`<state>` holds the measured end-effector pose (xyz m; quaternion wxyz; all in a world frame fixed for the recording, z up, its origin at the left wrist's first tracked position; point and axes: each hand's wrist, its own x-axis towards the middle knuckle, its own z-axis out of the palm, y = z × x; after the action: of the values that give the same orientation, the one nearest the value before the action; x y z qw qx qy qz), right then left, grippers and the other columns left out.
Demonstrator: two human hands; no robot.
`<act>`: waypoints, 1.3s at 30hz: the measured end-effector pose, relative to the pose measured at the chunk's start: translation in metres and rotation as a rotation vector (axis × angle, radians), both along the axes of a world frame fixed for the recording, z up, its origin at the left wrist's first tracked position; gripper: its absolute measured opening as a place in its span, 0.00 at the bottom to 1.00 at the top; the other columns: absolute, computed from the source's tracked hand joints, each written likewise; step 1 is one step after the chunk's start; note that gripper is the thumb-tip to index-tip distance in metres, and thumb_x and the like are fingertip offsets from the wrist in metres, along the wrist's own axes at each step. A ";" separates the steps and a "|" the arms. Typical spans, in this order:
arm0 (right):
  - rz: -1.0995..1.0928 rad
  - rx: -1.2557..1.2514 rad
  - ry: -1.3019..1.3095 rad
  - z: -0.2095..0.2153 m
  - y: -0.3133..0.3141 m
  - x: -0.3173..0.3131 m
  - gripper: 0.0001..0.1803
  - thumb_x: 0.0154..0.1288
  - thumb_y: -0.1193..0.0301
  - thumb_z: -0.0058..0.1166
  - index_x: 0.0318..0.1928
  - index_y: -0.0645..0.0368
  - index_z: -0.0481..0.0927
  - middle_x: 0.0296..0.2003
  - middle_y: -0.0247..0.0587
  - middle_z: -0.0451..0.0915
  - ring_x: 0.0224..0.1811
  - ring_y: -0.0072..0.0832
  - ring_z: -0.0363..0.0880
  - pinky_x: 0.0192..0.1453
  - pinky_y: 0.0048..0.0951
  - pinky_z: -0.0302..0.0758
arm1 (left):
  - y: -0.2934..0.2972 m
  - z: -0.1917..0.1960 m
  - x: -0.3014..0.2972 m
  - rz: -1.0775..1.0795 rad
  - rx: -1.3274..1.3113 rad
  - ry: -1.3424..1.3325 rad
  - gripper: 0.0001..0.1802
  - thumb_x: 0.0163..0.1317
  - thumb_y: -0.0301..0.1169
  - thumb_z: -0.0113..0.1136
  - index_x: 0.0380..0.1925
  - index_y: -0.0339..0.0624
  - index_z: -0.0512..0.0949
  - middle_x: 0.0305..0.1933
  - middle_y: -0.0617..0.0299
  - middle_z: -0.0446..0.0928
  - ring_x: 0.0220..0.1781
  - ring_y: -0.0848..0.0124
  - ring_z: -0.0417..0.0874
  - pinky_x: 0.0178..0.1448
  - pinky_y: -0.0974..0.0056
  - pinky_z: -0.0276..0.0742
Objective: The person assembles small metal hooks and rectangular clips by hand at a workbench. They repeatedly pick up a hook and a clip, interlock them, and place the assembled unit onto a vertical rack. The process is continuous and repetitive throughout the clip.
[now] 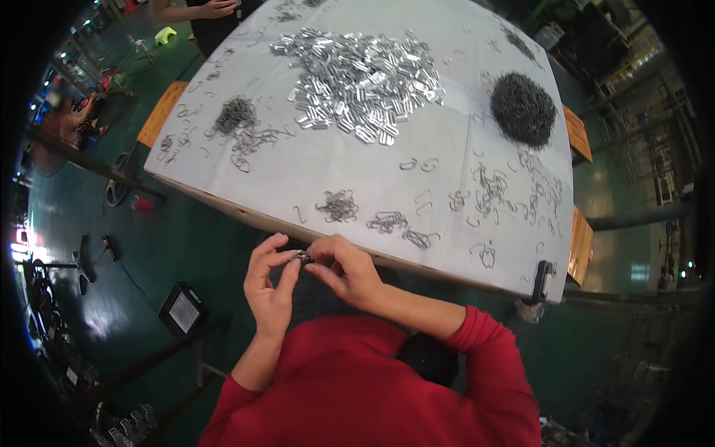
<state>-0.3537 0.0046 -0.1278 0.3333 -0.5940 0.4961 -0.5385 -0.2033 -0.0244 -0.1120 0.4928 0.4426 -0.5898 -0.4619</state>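
green floor (123, 313) all around, with wooden seats (581, 249) beside a white-topped table (298, 175). beyond the far left edge, another person's hand (218, 9). at the near right corner, a black fixture (542, 281).

spread over the tabletop, plenty of loose stock: a broad pile of shiny flat metal pieces (365, 86) toward the far middle, a dense dark heap of wire bits (523, 109) to the right, a smaller dark heap (237, 115) to the left, and scattered bent hooks (491, 186) on the right half. close to the near edge, a little heap of hooks (339, 206), with 2 small bunches (387, 221) just to its right.

held just off the near edge, between both hands, a small metal part (302, 255), mostly covered by fingertips; cannot tell its exact shape, or 1 piece from several. left hand (269, 290) with thumb and forefinger nearly closed on the part, remaining fingers loosely raised. right hand (354, 272) curled, with thumb and fingertips pinched close on the other side.

as for progress, probably partway through this 1 part: gripped, not yet set down. cannot tell finished from unfinished in the shiny pile. judging by the heaps, lots left to handle.
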 end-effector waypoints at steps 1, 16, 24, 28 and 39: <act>-0.010 0.003 0.055 -0.002 0.001 -0.007 0.13 0.55 0.79 0.61 0.41 0.60 0.73 0.37 0.41 0.75 0.32 0.28 0.77 0.29 0.26 0.75 | 0.002 -0.003 0.003 -0.006 -0.002 -0.005 0.06 0.53 0.19 0.61 0.33 0.35 0.79 0.49 0.53 0.75 0.55 0.63 0.74 0.60 0.62 0.67; -0.355 0.312 0.670 -0.027 -0.048 -0.201 0.09 0.59 0.75 0.54 0.41 0.58 0.80 0.34 0.40 0.77 0.32 0.30 0.77 0.38 0.27 0.73 | -0.003 -0.028 0.000 -0.092 0.071 -0.050 0.07 0.53 0.19 0.61 0.33 0.36 0.79 0.47 0.55 0.76 0.50 0.67 0.76 0.56 0.66 0.69; -0.434 0.338 0.477 -0.024 -0.056 -0.221 0.08 0.59 0.72 0.55 0.39 0.58 0.82 0.35 0.39 0.79 0.32 0.29 0.78 0.39 0.28 0.73 | 0.000 -0.032 -0.003 -0.087 0.084 -0.041 0.07 0.53 0.17 0.60 0.34 0.36 0.79 0.46 0.56 0.76 0.47 0.69 0.77 0.52 0.68 0.71; -0.395 0.450 0.566 -0.023 -0.049 -0.248 0.07 0.58 0.72 0.57 0.37 0.58 0.82 0.32 0.39 0.80 0.32 0.30 0.78 0.39 0.29 0.73 | -0.001 -0.035 -0.004 -0.092 0.087 -0.041 0.07 0.53 0.18 0.60 0.34 0.35 0.79 0.46 0.56 0.76 0.47 0.69 0.77 0.52 0.68 0.71; -0.159 0.555 0.843 -0.029 -0.081 -0.197 0.05 0.55 0.69 0.57 0.31 0.56 0.80 0.32 0.38 0.79 0.35 0.36 0.79 0.39 0.37 0.74 | 0.001 -0.035 -0.005 -0.100 0.064 -0.047 0.08 0.53 0.17 0.61 0.34 0.35 0.79 0.45 0.55 0.77 0.47 0.68 0.77 0.52 0.68 0.71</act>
<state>-0.5508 -0.0767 -0.1566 0.2073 -0.6090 0.7555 -0.1236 -0.2078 -0.0236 -0.1467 0.4407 0.4387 -0.6076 -0.4941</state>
